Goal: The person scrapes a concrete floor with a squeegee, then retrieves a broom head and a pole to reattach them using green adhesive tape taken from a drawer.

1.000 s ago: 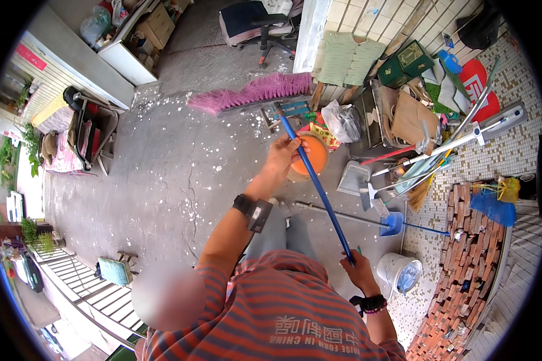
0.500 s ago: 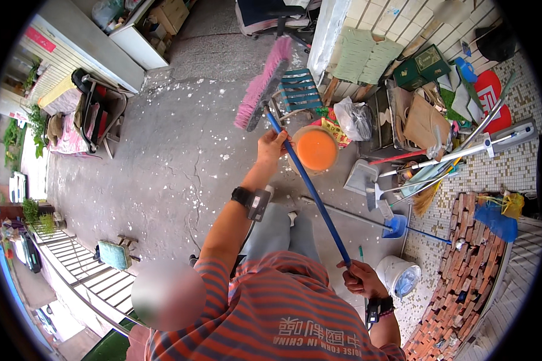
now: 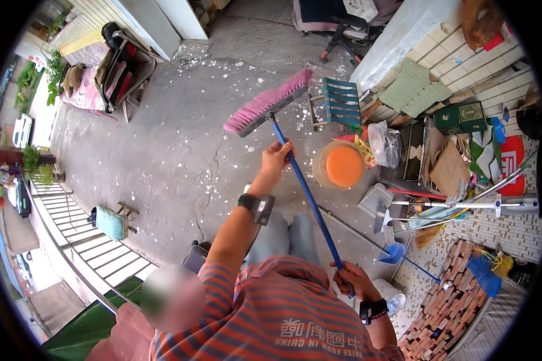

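Note:
A broom (image 3: 310, 195) with a blue handle slants in front of me, its pink-bristled head (image 3: 270, 103) held at the far end, bristles turned away from me. My left hand (image 3: 274, 159) is closed round the handle's upper part, just below the head. Lower down, near the handle's end, my right hand (image 3: 353, 279) is wrapped round it. To the right of my left hand stands a tub with an orange top (image 3: 344, 165). A folding stool with green slats (image 3: 341, 101) is close to the broom head.
A long-handled blue dustpan (image 3: 393, 253) lies to my right, near a white bucket (image 3: 395, 301). Brooms and poles (image 3: 457, 207) lean among clutter at the right, with stacked bricks (image 3: 448, 295) nearer. A railing (image 3: 81, 228) and cushioned seat (image 3: 90, 78) are at the left.
The broom's head has swung from steeply tilted to a flatter slant, showing its full width. Both hands keep their hold. The whole view has turned, and the surroundings shift within it.

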Available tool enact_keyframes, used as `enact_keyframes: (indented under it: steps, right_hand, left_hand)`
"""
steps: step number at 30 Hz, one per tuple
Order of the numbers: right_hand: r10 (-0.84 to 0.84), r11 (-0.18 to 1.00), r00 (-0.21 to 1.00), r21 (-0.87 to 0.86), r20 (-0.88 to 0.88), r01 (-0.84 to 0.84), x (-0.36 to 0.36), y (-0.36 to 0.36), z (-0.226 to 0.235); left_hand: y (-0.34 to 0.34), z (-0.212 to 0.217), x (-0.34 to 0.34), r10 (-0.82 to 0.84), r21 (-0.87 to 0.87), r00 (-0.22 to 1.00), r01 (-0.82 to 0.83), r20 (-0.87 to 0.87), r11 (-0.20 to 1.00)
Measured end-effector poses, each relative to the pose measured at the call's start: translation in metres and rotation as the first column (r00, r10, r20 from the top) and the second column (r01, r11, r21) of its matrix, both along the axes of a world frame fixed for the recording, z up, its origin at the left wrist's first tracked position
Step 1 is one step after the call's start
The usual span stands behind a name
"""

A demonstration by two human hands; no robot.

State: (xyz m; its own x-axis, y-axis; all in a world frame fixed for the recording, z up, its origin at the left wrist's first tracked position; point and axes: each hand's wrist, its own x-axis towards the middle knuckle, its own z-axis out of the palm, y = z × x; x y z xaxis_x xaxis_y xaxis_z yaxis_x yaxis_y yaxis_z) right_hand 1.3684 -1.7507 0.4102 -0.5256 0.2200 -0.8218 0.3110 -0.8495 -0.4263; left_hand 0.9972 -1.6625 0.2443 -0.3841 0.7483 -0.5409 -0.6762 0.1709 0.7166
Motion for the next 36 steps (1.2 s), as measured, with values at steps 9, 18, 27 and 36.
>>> enact_keyframes:
  steps: [9,18,27,36]
  right_hand:
    - [0.202,0.851,0.934,0.419,0.296,-0.317,-0.11,0.021,-0.039]
    - [0.234,0.833,0.902,0.403,0.364,-0.379,-0.197,0.056,-0.093]
    - [0.326,0.371,0.778,0.684,0.537,-0.628,-0.236,0.088,-0.115]
    - [0.286,0.364,0.811,0.725,0.51,-0.584,-0.234,0.148,-0.067]
  left_hand:
    - [-0.074,-0.039,-0.112,-0.109,-0.219,0.991,0.09,-0.079,0.972]
    - [-0.225,-0.081,-0.16,-0.111,-0.548,0.993,0.114,0.039,0.829]
    - [-0.216,-0.064,-0.18,-0.016,-0.479,0.989,0.086,0.149,0.873]
    - [-0.067,-0.022,-0.274,0.107,-0.241,0.994,-0.102,0.007,0.965]
